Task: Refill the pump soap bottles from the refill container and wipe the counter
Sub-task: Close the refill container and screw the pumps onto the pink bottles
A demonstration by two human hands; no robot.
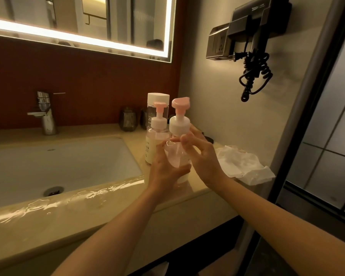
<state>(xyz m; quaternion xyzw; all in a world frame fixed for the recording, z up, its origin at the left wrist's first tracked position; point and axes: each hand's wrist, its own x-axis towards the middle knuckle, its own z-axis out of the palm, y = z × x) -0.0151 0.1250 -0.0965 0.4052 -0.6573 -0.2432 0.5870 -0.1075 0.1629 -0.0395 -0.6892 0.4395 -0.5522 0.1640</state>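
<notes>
Our left hand [166, 168] clamps the pump bottle [177, 158] steady near the front edge of the counter [100, 212]; our right hand [201, 158] curls round its neck, likely to unscrew the pump. The refill container [157, 98] waits just behind.

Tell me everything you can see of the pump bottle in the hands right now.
The near pump bottle is upright at the counter's front edge, right of the sink. It has a clear plastic body, white collar and pink flat-topped pump head, and looks nearly empty. The left hand grips its lower body; the right hand's fingers hold its shoulder.
</notes>
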